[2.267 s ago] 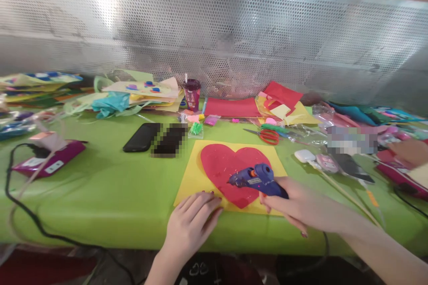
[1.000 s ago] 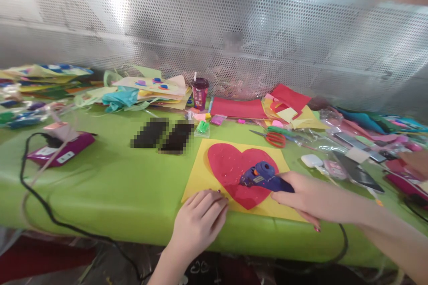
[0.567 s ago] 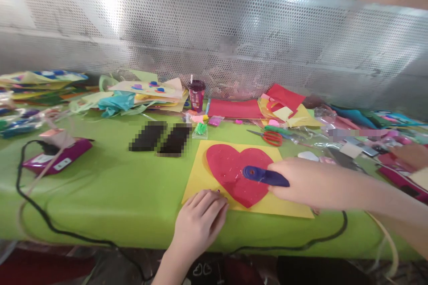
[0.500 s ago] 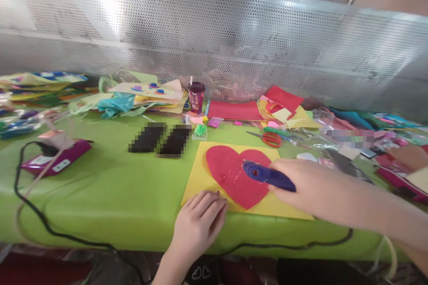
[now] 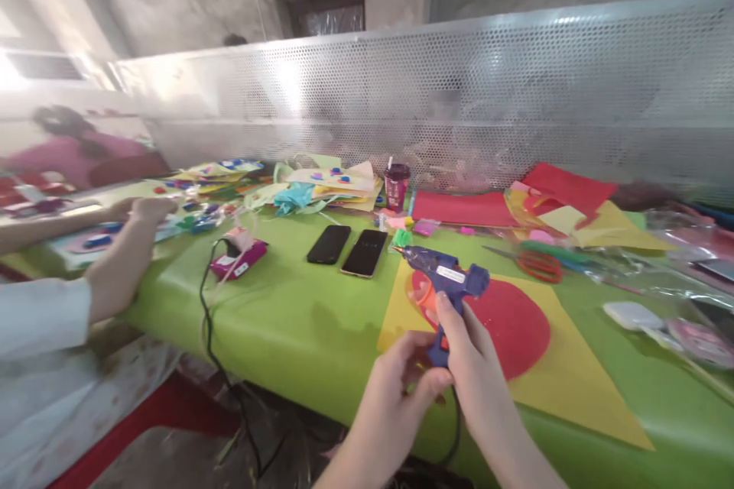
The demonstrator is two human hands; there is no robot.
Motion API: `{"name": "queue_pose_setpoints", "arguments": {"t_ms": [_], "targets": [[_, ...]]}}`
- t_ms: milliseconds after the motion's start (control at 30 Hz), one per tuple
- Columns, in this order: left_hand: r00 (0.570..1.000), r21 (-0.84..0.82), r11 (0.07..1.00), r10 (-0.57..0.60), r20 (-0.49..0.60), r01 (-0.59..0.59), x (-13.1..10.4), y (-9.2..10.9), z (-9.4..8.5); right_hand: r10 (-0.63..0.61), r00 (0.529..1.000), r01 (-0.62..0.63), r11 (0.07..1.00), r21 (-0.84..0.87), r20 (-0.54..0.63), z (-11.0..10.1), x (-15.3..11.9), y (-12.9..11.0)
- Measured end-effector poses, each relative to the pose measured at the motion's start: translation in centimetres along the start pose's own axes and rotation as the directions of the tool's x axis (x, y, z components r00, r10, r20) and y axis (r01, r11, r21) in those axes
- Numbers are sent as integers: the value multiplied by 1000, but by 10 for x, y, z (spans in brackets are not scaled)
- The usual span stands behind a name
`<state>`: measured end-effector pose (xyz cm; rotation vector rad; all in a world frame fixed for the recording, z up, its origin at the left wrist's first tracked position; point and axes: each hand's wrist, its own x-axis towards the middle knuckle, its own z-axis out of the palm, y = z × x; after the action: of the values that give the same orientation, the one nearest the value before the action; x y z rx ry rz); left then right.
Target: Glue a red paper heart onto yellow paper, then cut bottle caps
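Okay, blue plastic glue gun (image 5: 441,267) up above the yellow sheet (image 5: 579,378): smooth chunky shell, white sticker (image 5: 451,273), orange trigger (image 5: 426,296). Right grip (image 5: 473,351) closed around the handle (image 5: 439,354). Left grip (image 5: 398,378) curled at the handle's lower end, fingers bent; can't tell how firmly it holds. Nozzle (image 5: 403,251) tapers to a thin tip, which from where I stand lines up with the sheet's far left corner. Black cord (image 5: 457,428) hangs from the handle at the sheet's near side.

Flat on the sheet: red heart (image 5: 519,328), rounded, matte, partly hidden by gun and fingers. Sheet is thin, straight-edged, on the table (image 5: 298,321) with its smooth green cover.

Left of the sheet: two phones (image 5: 365,253), black glassy slabs side by side; farther left, boxy purple power strip (image 5: 244,261). Beyond the sheet: maroon cup (image 5: 397,189) with straw, flat red paper (image 5: 464,208). Scissors (image 5: 539,267), looped red handles, just past its far edge. Right of it: rounded white case (image 5: 631,315). Well behind it: perforated metal screen (image 5: 516,99), shiny. Well left of the sheet: another person's hand (image 5: 152,208), blurred, pale sleeve (image 5: 46,313).
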<state>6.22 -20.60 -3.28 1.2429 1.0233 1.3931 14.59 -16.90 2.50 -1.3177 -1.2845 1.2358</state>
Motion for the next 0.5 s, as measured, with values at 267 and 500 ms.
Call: {"name": "queue_pose_setpoints", "arguments": {"t_ms": [267, 500], "targets": [[905, 336, 918, -52, -422, 209, 47, 36, -129, 69, 848, 42, 980, -196, 526, -5, 0, 14], [760, 493, 759, -4, -650, 426, 114, 51, -220, -372, 896, 439, 818, -370, 241, -68, -17, 50]]}}
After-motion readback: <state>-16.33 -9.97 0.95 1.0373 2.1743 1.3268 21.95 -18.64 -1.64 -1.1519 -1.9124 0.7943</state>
